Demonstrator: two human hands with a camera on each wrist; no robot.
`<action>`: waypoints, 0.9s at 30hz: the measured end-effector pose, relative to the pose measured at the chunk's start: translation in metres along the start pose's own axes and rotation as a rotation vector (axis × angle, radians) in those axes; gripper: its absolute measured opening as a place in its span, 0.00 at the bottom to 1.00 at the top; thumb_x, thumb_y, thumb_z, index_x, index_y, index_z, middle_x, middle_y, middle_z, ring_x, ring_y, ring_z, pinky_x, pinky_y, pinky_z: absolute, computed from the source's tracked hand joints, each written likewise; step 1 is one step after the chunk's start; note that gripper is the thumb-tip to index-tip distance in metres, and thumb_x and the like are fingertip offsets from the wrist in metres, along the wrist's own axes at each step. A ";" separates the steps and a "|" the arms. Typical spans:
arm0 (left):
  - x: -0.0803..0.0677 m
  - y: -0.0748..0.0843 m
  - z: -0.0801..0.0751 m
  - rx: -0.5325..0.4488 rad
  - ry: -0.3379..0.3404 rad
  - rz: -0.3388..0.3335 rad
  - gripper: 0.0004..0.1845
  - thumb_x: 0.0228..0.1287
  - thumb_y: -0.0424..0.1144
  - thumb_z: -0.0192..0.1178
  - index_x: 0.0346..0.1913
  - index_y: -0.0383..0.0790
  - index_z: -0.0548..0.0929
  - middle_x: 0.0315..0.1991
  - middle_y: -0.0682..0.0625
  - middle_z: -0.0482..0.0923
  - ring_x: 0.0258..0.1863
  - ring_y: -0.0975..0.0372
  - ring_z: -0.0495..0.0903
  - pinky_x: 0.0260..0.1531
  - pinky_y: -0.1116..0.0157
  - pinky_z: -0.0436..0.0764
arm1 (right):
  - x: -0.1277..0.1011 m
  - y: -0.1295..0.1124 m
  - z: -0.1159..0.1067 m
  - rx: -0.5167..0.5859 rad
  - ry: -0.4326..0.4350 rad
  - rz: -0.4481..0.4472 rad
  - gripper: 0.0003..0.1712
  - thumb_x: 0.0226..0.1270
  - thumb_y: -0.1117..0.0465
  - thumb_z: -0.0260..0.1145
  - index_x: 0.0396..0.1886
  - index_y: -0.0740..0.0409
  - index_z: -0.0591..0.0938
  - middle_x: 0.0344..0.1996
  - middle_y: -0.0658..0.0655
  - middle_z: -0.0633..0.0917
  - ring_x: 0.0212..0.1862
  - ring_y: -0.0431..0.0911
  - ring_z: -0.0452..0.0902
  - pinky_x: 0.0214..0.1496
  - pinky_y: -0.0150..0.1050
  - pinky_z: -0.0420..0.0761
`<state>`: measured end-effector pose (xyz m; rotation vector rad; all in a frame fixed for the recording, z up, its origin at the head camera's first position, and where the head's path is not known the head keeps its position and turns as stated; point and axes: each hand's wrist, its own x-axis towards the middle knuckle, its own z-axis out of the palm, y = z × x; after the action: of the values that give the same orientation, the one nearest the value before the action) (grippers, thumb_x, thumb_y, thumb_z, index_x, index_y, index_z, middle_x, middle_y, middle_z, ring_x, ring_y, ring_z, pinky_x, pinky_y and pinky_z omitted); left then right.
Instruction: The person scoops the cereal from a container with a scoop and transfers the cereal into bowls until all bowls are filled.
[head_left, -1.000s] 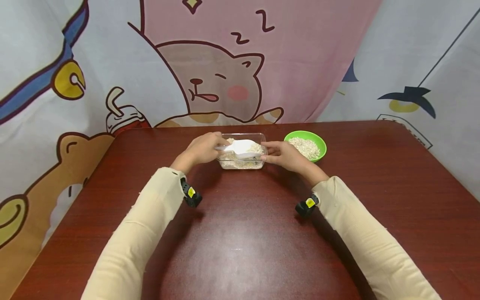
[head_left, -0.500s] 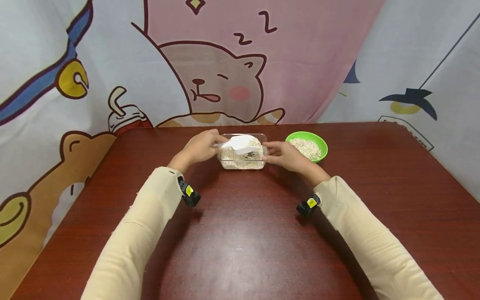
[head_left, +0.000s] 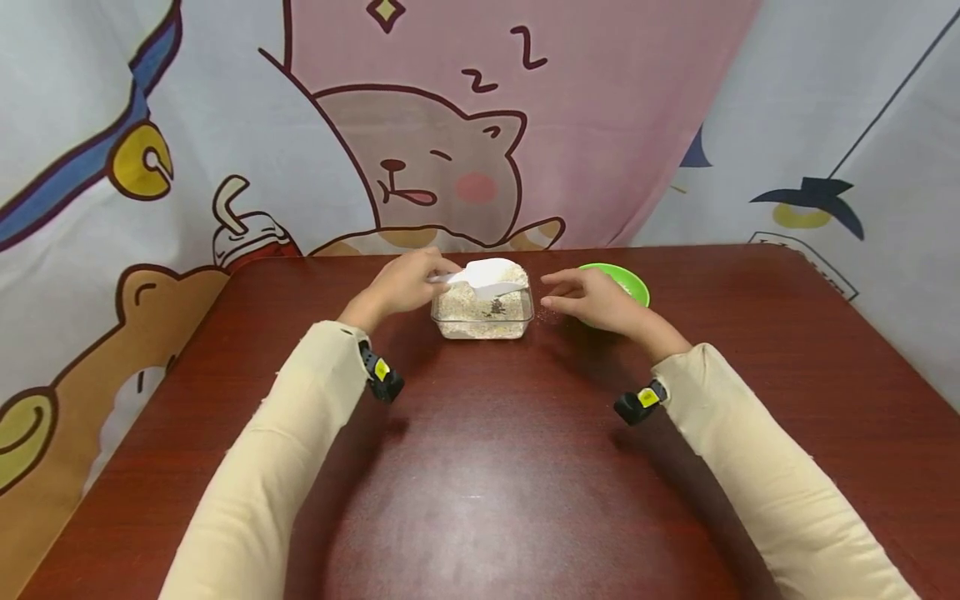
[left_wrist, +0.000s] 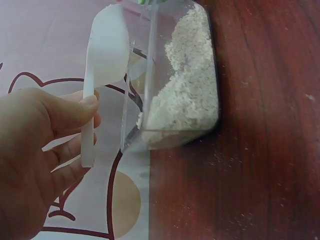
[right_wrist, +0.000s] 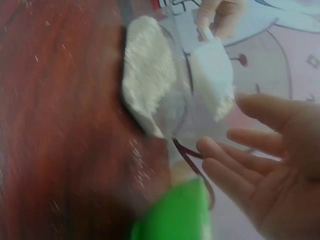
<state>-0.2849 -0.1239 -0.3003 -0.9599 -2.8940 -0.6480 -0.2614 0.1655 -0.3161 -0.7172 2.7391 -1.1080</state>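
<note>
Left hand (head_left: 401,286): pinches handle of white scoop (head_left: 487,274), held over clear container (head_left: 482,317) of oat flakes at table's (head_left: 480,467) 12 o'clock. Right hand (head_left: 596,302): fingers spread, relaxed, holding nothing, just off container's 3 o'clock side, over green bowl (head_left: 633,283).

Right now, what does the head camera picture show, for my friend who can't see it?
A person's left hand holds a white scoop above a clear tub of oats on a dark red table. The right hand hovers open beside the tub, in front of a green bowl.
</note>
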 end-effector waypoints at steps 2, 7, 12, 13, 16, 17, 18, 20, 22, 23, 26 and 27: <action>0.003 0.002 -0.001 -0.005 0.003 0.009 0.16 0.61 0.32 0.57 0.52 0.39 0.81 0.33 0.47 0.73 0.31 0.57 0.70 0.32 0.61 0.68 | -0.004 0.002 -0.010 -0.030 0.004 0.008 0.25 0.62 0.60 0.63 0.57 0.67 0.74 0.42 0.66 0.81 0.45 0.54 0.78 0.47 0.48 0.75; 0.013 0.008 0.000 -0.019 0.018 0.044 0.14 0.61 0.32 0.57 0.50 0.37 0.81 0.32 0.47 0.72 0.31 0.56 0.69 0.34 0.61 0.68 | -0.015 0.012 -0.035 -0.052 -0.007 0.019 0.26 0.64 0.57 0.61 0.59 0.65 0.72 0.45 0.67 0.80 0.48 0.55 0.76 0.48 0.48 0.74; 0.025 0.018 0.002 -0.023 0.007 0.048 0.14 0.61 0.33 0.57 0.50 0.38 0.81 0.37 0.46 0.74 0.35 0.56 0.71 0.38 0.61 0.70 | -0.028 0.029 -0.056 -0.041 -0.006 0.066 0.28 0.64 0.55 0.61 0.61 0.63 0.71 0.48 0.66 0.79 0.50 0.54 0.74 0.43 0.42 0.75; 0.027 0.020 0.003 -0.022 0.005 0.053 0.14 0.61 0.33 0.57 0.50 0.38 0.81 0.37 0.46 0.75 0.36 0.56 0.71 0.38 0.61 0.70 | -0.030 0.032 -0.060 -0.040 -0.001 0.081 0.28 0.63 0.54 0.61 0.61 0.62 0.71 0.48 0.65 0.79 0.50 0.53 0.74 0.43 0.41 0.75; 0.033 0.027 0.006 -0.011 0.003 0.078 0.15 0.61 0.33 0.57 0.51 0.38 0.81 0.35 0.47 0.74 0.33 0.57 0.71 0.35 0.62 0.70 | -0.036 0.041 -0.069 -0.039 0.003 0.104 0.29 0.63 0.53 0.62 0.61 0.61 0.71 0.50 0.65 0.78 0.52 0.53 0.73 0.45 0.42 0.75; 0.035 0.028 0.007 -0.006 0.002 0.088 0.15 0.61 0.33 0.57 0.51 0.38 0.81 0.35 0.47 0.74 0.33 0.57 0.71 0.35 0.62 0.69 | -0.038 0.044 -0.071 -0.041 0.006 0.107 0.29 0.63 0.53 0.62 0.61 0.60 0.71 0.51 0.64 0.77 0.53 0.53 0.73 0.46 0.43 0.75; 0.037 0.030 0.008 0.000 0.001 0.095 0.15 0.61 0.33 0.57 0.51 0.38 0.81 0.34 0.47 0.74 0.32 0.57 0.71 0.34 0.63 0.69 | -0.039 0.047 -0.073 -0.045 0.007 0.109 0.30 0.62 0.53 0.62 0.62 0.60 0.71 0.51 0.65 0.77 0.53 0.53 0.72 0.47 0.45 0.74; 0.041 0.034 0.009 0.002 -0.008 0.092 0.15 0.62 0.34 0.57 0.51 0.39 0.81 0.33 0.47 0.73 0.31 0.58 0.70 0.33 0.63 0.69 | -0.041 0.053 -0.077 -0.049 -0.001 0.111 0.31 0.61 0.53 0.64 0.62 0.60 0.70 0.53 0.65 0.76 0.55 0.54 0.70 0.49 0.49 0.73; 0.044 0.038 0.011 0.001 -0.017 0.081 0.15 0.62 0.34 0.57 0.52 0.40 0.81 0.33 0.48 0.73 0.31 0.58 0.69 0.33 0.63 0.68 | -0.043 0.059 -0.079 -0.060 -0.016 0.121 0.34 0.59 0.52 0.65 0.63 0.59 0.69 0.55 0.65 0.75 0.56 0.55 0.69 0.52 0.52 0.71; 0.046 0.040 0.011 -0.001 -0.021 0.075 0.15 0.62 0.35 0.57 0.52 0.41 0.81 0.33 0.48 0.73 0.31 0.58 0.69 0.33 0.64 0.68 | -0.044 0.062 -0.079 -0.063 -0.024 0.128 0.35 0.58 0.51 0.66 0.63 0.59 0.68 0.55 0.64 0.74 0.57 0.55 0.68 0.53 0.53 0.70; 0.051 0.046 0.014 -0.008 -0.034 0.055 0.15 0.63 0.35 0.56 0.52 0.42 0.81 0.34 0.48 0.73 0.32 0.58 0.70 0.32 0.64 0.68 | -0.046 0.072 -0.081 -0.058 -0.043 0.143 0.37 0.56 0.51 0.68 0.64 0.58 0.67 0.58 0.62 0.72 0.59 0.54 0.65 0.55 0.55 0.67; 0.053 0.047 0.015 -0.008 -0.036 0.052 0.15 0.63 0.35 0.56 0.52 0.42 0.81 0.35 0.48 0.73 0.32 0.58 0.70 0.32 0.64 0.68 | -0.047 0.075 -0.081 -0.049 -0.045 0.148 0.38 0.56 0.52 0.68 0.64 0.58 0.67 0.58 0.62 0.72 0.59 0.54 0.65 0.56 0.55 0.66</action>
<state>-0.2989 -0.0537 -0.2877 -1.0543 -2.8890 -0.6460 -0.2701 0.2847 -0.3117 -0.5279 2.7383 -0.9849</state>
